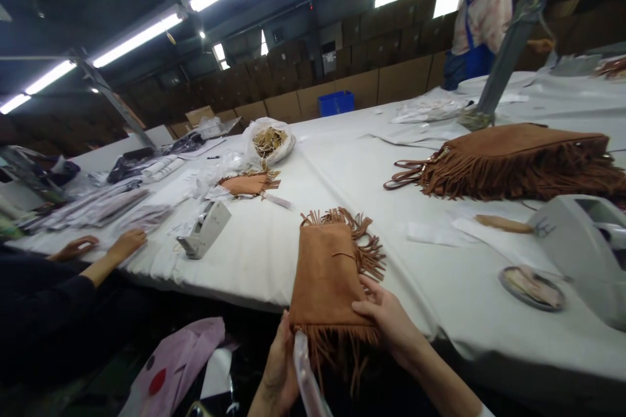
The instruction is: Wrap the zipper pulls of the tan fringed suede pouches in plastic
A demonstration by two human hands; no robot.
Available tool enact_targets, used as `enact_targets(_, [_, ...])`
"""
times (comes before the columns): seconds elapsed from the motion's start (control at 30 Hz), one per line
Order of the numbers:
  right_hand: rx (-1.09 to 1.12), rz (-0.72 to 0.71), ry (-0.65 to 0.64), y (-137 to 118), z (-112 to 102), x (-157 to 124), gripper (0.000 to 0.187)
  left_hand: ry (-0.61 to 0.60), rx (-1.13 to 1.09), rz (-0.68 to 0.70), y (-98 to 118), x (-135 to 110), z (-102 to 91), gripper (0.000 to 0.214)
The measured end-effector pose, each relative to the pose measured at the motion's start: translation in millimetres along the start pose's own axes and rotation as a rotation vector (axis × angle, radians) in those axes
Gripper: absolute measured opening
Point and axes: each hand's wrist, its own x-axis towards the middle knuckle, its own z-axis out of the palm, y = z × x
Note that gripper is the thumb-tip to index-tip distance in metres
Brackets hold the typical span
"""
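A brown suede fringed bag (pixel 323 267) is held up at the front edge of the table, its fringe hanging at the lower end and spreading at the upper right. My left hand (pixel 281 365) grips its lower left corner, fingers partly hidden behind it. A clear plastic strip (pixel 308 374) hangs down beside that hand. With the thumb on the face and fingers along the right edge, my right hand (pixel 384 316) holds the bag's lower right side.
A stack of brown fringed bags (pixel 518 156) lies at right, near a tape dispenser (pixel 581 254) and a round dish (pixel 531 288). Left stand another tape dispenser (pixel 204 229), a smaller fringed piece (pixel 247 184) and a plastic bag of tan pieces (pixel 268 143). A co-worker's hands (pixel 128 244) rest far left; another person (pixel 482 19) stands behind.
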Motion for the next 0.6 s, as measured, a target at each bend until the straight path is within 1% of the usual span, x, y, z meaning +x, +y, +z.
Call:
enact_targets(0.1, [0.107,0.033,0.007,2,4,-6,0.06,-0.05,-0.01,-0.055,11,-3,-0.5,0.05])
enact_targets(0.23, [0.109,0.059,-0.029,-5,6,-11,0.06,-0.085,0.026,-0.187,22,0,4.8,0.055])
enact_targets(0.3, [0.056,0.046,-0.045,-9,6,-9,0.061,-0.102,0.026,-0.19,29,6,10.5,0.052])
enact_targets(0.37, [-0.106,-0.014,-0.047,-10,3,-5,0.059,-0.095,0.027,-0.152,34,15,17.3,0.047])
enact_targets(0.4, [-0.241,-0.069,-0.016,-9,0,-1,0.056,-0.074,0.037,-0.142,35,20,20.6,0.045])
enact_targets(0.43, [-0.401,-0.148,0.051,-6,-4,2,0.052,-0.042,0.056,-0.141,34,25,23.8,0.044])
enact_targets(0.47, [-0.571,-0.251,0.15,-3,-11,6,0.049,-0.006,0.085,-0.136,33,29,26.9,0.042])
enact_targets(0.53, [-0.875,-0.504,0.392,5,-27,13,0.046,0.039,0.151,-0.094,27,33,33.2,0.039])
enact_targets(0.57, [-0.991,-0.63,0.495,10,-36,16,0.046,0.026,0.18,-0.056,25,33,36.9,0.038])
enact_targets(0.6, [-1.085,-0.741,0.567,15,-46,19,0.046,-0.012,0.204,-0.014,24,33,41.4,0.038])
